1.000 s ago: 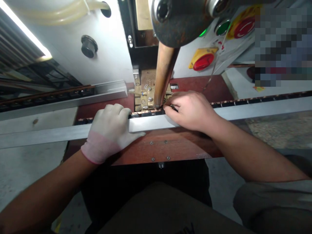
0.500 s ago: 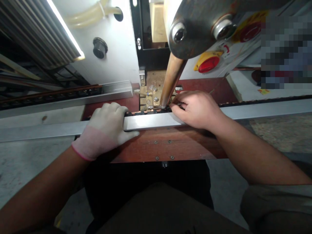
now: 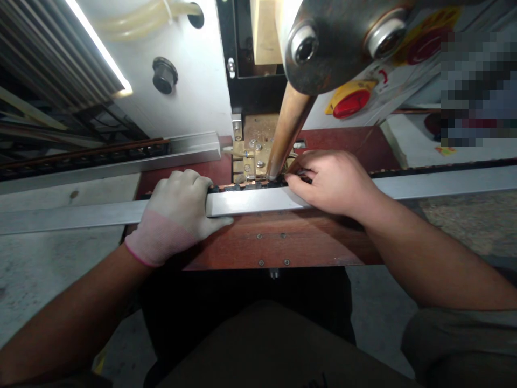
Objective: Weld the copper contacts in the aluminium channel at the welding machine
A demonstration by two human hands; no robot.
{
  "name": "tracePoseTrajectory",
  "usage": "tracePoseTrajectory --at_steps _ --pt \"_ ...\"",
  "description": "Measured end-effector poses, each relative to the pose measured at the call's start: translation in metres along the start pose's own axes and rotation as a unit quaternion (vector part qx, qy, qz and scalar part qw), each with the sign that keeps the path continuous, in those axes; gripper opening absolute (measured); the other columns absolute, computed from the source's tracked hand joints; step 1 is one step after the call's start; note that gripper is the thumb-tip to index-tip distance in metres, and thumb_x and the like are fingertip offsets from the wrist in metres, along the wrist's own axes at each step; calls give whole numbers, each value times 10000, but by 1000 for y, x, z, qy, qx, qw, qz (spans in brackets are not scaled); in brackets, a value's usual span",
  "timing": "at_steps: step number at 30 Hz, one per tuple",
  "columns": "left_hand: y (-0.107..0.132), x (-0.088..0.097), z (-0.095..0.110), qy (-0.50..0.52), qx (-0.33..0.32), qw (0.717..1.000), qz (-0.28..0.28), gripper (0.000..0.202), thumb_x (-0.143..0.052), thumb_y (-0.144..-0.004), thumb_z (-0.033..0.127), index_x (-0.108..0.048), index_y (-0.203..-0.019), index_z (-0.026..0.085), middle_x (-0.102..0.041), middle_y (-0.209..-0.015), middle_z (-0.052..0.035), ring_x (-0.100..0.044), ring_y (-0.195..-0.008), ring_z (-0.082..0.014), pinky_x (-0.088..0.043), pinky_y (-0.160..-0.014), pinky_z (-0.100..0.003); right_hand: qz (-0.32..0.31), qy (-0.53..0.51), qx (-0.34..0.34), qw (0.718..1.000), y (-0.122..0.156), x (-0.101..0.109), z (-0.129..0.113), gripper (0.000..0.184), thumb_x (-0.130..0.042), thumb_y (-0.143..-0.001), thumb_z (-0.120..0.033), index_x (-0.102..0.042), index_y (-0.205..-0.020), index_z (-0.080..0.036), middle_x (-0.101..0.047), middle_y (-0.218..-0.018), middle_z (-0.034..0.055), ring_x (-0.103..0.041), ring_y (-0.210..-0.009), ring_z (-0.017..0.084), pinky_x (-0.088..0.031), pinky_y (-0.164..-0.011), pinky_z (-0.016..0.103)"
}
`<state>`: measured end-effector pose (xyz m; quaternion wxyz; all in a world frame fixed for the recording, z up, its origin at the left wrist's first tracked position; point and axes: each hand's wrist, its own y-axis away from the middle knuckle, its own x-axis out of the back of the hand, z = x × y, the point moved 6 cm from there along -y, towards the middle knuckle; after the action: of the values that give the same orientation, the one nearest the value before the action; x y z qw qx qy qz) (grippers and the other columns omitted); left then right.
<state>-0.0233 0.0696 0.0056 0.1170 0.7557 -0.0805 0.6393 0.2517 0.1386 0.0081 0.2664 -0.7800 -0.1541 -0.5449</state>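
A long silver metal channel (image 3: 258, 202) lies across the red-brown board (image 3: 242, 242), with black pieces and copper-coloured bits (image 3: 238, 187) along its far edge. My left hand (image 3: 175, 207), in a white and pink glove, wraps over the channel, thumb on the near side. My bare right hand (image 3: 337, 180) rests over the channel further right, fingertips pinched together beside the foot of a copper rod (image 3: 291, 129). What those fingertips hold is too small and hidden to make out. The rod slants down to the far edge of the channel, in front of a brass block (image 3: 252, 151) with screws.
A dark metal arm (image 3: 319, 70) with large bolts carries the rod overhead. Behind stands a white machine panel (image 3: 189, 91) with a black knob (image 3: 164, 75). Red knobs on yellow plates (image 3: 351, 102) are at the right. Another metal channel (image 3: 197, 146) lies behind, at the left.
The view has shifted very slightly. Both hands keep nearly the same places on and beside the channel, and the rod's foot stays at its far edge.
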Motion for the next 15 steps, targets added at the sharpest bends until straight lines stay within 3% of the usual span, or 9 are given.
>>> tracePoseTrajectory --at_steps 5,10,15 --pt "5 4 6 -8 13 1000 16 622 -816 -966 796 -777 -1146 202 -789 -1180 -211 -734 -1076 -436 -512 -845 -517 -2 28 -19 999 1 2 -1 280 -661 -1063 -390 -849 -887 -280 -851 -818 101 -744 -732 301 -474 -666 455" --pt "11 3 16 -6 18 999 51 701 -750 -984 868 -795 -1141 186 -798 -1166 -242 -745 -1082 -468 -506 -817 -539 29 31 -49 998 1 11 1 186 -726 -1026 -332 -872 -943 -252 -892 -924 133 -830 -840 344 -538 -726 467" --pt "15 -1 28 7 17 996 84 652 -724 -1011 818 -802 -1142 184 -812 -1160 -239 -759 -1081 -466 -520 -840 -556 31 -9 6 999 5 17 -11 219 -685 -1048 -298 -863 -922 -278 -861 -846 83 -792 -778 300 -594 -767 468"
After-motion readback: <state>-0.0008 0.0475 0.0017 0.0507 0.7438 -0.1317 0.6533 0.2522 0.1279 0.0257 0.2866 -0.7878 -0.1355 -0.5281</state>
